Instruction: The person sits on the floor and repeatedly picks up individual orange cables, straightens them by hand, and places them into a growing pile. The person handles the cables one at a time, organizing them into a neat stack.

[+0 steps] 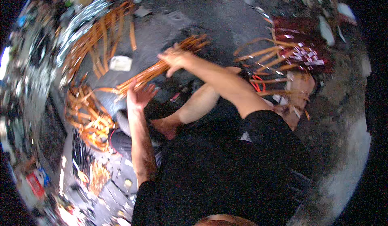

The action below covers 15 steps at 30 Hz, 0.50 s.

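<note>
A long bundle of thin orange-brown strips lies slantwise in front of me, from near left to far right. My right hand reaches over its far half, with the fingers stretched out and apart over the strips. It seems to touch them, though blur hides the contact. At the bundle's near left end, my left hand is raised with its fingers spread and nothing in them. Whether that hand touches the strip ends cannot be made out.
Flat brown strips lie in a row at the far left, beside a small whitish piece. A tangle of orange strips is at the left. More loose strips lie at the right, near a dark red patterned cloth. My bare foot is close below the bundle.
</note>
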Each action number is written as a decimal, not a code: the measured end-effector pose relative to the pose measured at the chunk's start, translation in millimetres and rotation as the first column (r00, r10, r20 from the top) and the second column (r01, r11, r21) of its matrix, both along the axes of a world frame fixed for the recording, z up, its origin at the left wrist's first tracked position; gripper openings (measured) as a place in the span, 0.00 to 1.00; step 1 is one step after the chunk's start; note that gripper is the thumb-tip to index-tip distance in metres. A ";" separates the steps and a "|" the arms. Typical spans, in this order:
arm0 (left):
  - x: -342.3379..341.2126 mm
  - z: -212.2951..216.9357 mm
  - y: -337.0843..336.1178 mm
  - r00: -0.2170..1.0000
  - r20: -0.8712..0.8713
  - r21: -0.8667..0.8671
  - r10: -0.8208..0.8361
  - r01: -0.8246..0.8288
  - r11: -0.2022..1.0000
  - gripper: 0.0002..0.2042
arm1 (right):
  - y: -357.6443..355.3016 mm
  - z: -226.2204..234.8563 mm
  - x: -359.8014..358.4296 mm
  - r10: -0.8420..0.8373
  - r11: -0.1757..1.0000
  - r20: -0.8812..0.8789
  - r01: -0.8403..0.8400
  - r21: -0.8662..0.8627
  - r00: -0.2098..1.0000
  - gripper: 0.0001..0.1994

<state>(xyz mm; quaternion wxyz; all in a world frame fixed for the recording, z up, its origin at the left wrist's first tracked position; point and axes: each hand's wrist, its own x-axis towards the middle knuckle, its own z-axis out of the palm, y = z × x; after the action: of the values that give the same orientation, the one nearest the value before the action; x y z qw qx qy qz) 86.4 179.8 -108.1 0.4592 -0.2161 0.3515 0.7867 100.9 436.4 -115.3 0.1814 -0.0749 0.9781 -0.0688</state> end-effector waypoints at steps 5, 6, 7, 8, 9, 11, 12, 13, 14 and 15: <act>-9.7 -30.6 8.1 0.999 -0.028 -0.003 0.020 -0.020 1.000 0.26 | -1.8 17.1 23.2 -0.164 0.978 0.027 0.166 -0.127 0.986 0.36; -6.1 -22.2 12.9 0.993 -0.121 0.021 0.005 -0.003 1.000 0.24 | 6.4 38.9 27.3 -0.148 0.959 0.035 0.152 -0.239 0.988 0.31; -3.5 -14.8 14.0 0.976 -0.219 0.043 0.003 0.007 0.999 0.23 | 18.7 54.3 33.9 -0.123 0.928 0.034 0.127 -0.350 0.992 0.26; -0.2 -7.1 17.3 0.962 -0.273 0.054 -0.025 0.041 0.998 0.23 | 40.6 58.3 50.5 -0.158 0.846 -0.132 0.065 -0.530 0.978 0.22; 3.9 -2.2 15.6 0.944 -0.327 0.060 -0.043 0.066 0.996 0.23 | 57.9 76.7 64.0 -0.245 0.771 -0.050 0.164 -0.615 0.968 0.21; 15.3 8.2 17.2 0.907 -0.408 0.015 -0.103 0.119 0.993 0.23 | 111.4 81.2 96.0 -0.460 0.788 -0.081 0.365 -0.496 0.884 0.19; 22.3 12.0 18.4 0.890 -0.432 -0.039 -0.145 0.143 0.989 0.24 | 140.3 70.6 115.6 -0.573 0.770 -0.132 0.476 -0.426 0.809 0.17; 30.6 16.7 23.9 0.868 -0.454 -0.089 -0.202 0.181 0.979 0.25 | 179.9 39.6 142.5 -0.639 0.753 -0.199 0.552 -0.357 0.743 0.16; 40.5 22.5 31.1 0.852 -0.465 -0.160 -0.240 0.186 0.969 0.24 | 217.7 -4.5 177.3 -0.640 0.768 -0.324 0.598 -0.231 0.697 0.16; 48.1 25.8 28.0 0.822 -0.503 -0.223 -0.266 0.174 0.959 0.24 | 226.3 -15.0 189.2 -0.672 0.730 -0.255 0.680 -0.069 0.695 0.19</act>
<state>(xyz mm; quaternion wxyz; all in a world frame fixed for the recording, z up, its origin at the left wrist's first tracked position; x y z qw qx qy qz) 134.5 207.9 -82.3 0.4131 0.0131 0.5512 0.7248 290.0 662.7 -130.3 0.0132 0.2840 0.9530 -0.1050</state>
